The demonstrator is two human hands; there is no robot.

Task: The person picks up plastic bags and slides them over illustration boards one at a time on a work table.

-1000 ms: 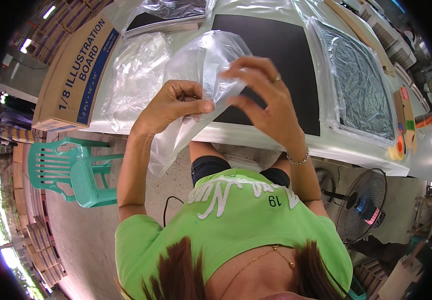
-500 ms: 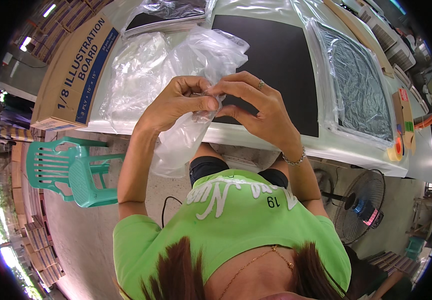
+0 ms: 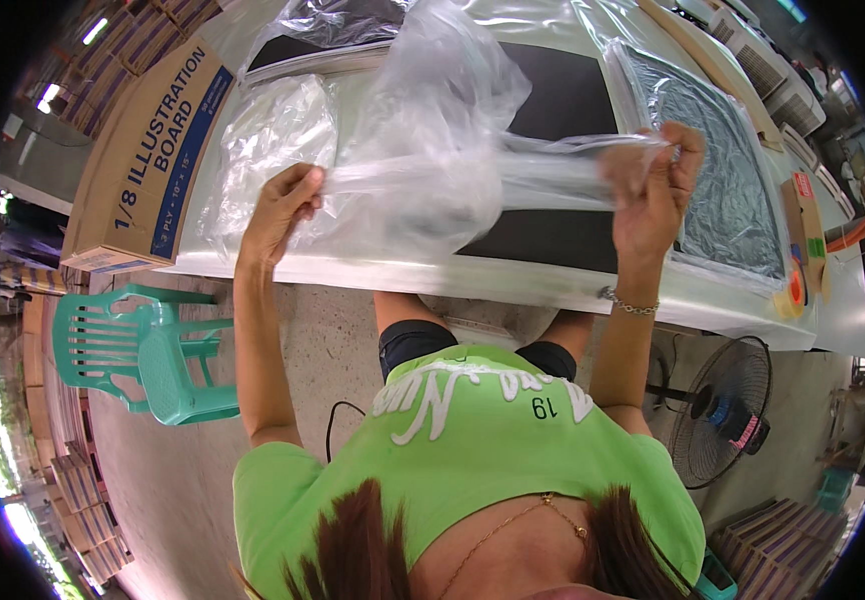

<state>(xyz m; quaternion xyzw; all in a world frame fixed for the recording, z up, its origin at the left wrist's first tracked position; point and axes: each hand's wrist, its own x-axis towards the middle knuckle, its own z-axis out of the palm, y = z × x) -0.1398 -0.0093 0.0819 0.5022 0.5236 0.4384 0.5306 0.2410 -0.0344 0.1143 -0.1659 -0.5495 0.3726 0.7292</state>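
Observation:
Stretched between my hands is a clear plastic bag [image 3: 443, 150], its edge pulled taut and its body billowing up over the table. My left hand [image 3: 285, 205] pinches one side of the edge. On the other side my right hand [image 3: 658, 180] grips the bag, its fingers partly smeared by motion. Beneath the bag lies a large black board [image 3: 553, 235], partly covered by it. A flat pile of clear plastic bags [image 3: 278, 140] rests to the left, near my left hand. Right of the board is a dark sheet stack wrapped in clear plastic [image 3: 713, 165].
A cardboard box [image 3: 148, 155] stands at the table's left end. Another wrapped stack [image 3: 323, 40] lies at the back. Tape rolls [image 3: 793, 295] sit at the right corner. A green plastic chair [image 3: 168, 350] is at left on the floor, a black fan [image 3: 718, 410] at right.
My hands have moved apart, left hand to the left and right hand to the right. The bag, bunched between them before, is now spread wide and lifted over the table.

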